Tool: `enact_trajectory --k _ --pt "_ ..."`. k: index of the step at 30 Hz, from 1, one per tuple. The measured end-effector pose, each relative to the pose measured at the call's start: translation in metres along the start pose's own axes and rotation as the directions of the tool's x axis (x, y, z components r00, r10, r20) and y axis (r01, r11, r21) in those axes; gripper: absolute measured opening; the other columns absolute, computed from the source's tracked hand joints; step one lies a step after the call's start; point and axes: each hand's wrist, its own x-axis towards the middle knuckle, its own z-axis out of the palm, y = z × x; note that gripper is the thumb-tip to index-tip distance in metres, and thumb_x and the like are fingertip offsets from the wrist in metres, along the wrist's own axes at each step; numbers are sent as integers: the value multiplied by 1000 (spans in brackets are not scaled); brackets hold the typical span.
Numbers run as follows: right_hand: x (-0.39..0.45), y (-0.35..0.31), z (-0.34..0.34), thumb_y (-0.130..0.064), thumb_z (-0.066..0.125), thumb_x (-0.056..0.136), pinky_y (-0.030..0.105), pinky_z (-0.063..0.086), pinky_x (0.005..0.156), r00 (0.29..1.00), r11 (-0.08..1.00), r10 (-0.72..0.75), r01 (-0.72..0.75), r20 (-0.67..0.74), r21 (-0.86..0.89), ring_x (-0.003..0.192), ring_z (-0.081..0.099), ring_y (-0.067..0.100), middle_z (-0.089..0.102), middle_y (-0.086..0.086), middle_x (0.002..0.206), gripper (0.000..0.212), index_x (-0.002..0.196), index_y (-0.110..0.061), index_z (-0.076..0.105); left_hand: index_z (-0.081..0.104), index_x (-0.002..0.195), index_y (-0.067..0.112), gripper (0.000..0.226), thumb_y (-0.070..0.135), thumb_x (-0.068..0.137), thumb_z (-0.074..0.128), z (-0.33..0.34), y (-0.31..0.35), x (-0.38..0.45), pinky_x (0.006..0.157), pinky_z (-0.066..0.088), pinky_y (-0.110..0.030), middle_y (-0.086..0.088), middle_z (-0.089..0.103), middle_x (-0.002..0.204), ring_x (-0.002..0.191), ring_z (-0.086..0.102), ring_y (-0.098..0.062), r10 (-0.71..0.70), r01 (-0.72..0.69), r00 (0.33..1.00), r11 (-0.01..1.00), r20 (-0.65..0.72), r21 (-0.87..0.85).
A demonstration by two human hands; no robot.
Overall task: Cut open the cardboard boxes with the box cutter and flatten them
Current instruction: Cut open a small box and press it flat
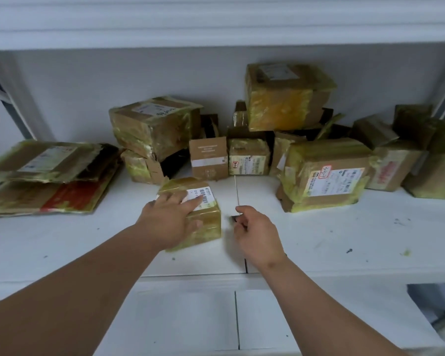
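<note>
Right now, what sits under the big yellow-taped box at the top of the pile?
The yellow-taped box rests on smaller taped boxes; what lies behind them is covered.

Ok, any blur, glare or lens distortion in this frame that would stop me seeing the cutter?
Head view: motion blur smears the dark object the right hand pinches; wide-angle bending curves the shelf edges; soft, even light, mild sheen on the taped small box under the left hand.

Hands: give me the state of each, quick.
Left hand: fingers flat on top, thumb on the side of the small taped box.
Right hand: curled around a small dark object, blurred.
</note>
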Motion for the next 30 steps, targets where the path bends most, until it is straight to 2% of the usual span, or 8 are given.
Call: enact_trajectory --k 4,7,9,14,16,19,25,30 --pt "-7 22 -14 -35 49 95 39 39 99 992 905 129 -122 -10 -408 127 43 29 48 1 142 49 143 -24 44 20 151 44 57 55 98 38 1 -1 5 119 13 -49 6 11 163 148 13 -21 13 -13 1000 999 7 -39" --pt "-14 31 -12 -40 48 93 36 38 89 990 846 137 -109 16 -521 118 47 27 54 1 128 42 133 -26 49 25 150 38 57 52 97 40 -2 3 11 120 3 -53 3 13 162 148 13 -20 13 -13 999 1000 33 6" --pt "-15 30 -11 -33 50 91 35 34 79 993 821 111 -67 42 -567 111 50 27 54 2 120 39 129 -24 52 29 146 34 56 56 96 39 -2 7 13 119 7 -52 3 17 161 146 17 -22 2 -1 999 1000 35 -18" --pt "-12 20 -22 -14 50 87 33 36 74 964 887 195 -95 182 -451 90 50 28 37 5 108 36 123 -13 49 28 145 34 55 62 97 27 8 8 12 118 15 -50 6 23 158 144 21 -22 5 -5 999 1000 -35 0" --pt "-14 20 -24 -8 48 86 33 37 70 972 922 178 -111 154 -371 81 46 27 31 2 104 39 124 -14 43 15 151 43 58 62 98 22 8 4 15 119 11 -48 9 12 163 149 12 -21 7 -7 1000 1000 -11 12" --pt "-18 18 -27 -4 45 85 35 40 64 989 958 125 -98 82 -269 76 49 28 42 -1 97 38 120 -18 38 5 151 52 56 62 97 17 4 -4 21 120 11 -47 12 7 164 151 8 -19 17 -18 999 1000 33 21" --pt "-18 14 -22 -36 41 102 35 44 65 988 987 -50 71 147 -143 77 55 22 60 -2 89 19 119 -28 45 17 146 58 57 68 90 17 -5 -20 27 117 24 -44 18 20 160 148 19 -10 76 -76 997 995 2 -60" --pt "-9 10 -14 -37 35 105 35 41 62 988 985 -98 114 116 -132 75 53 23 55 -3 82 21 115 -25 48 20 145 60 56 67 90 20 -6 -24 31 115 28 -42 21 23 158 146 22 -8 110 -108 994 989 9 -102"
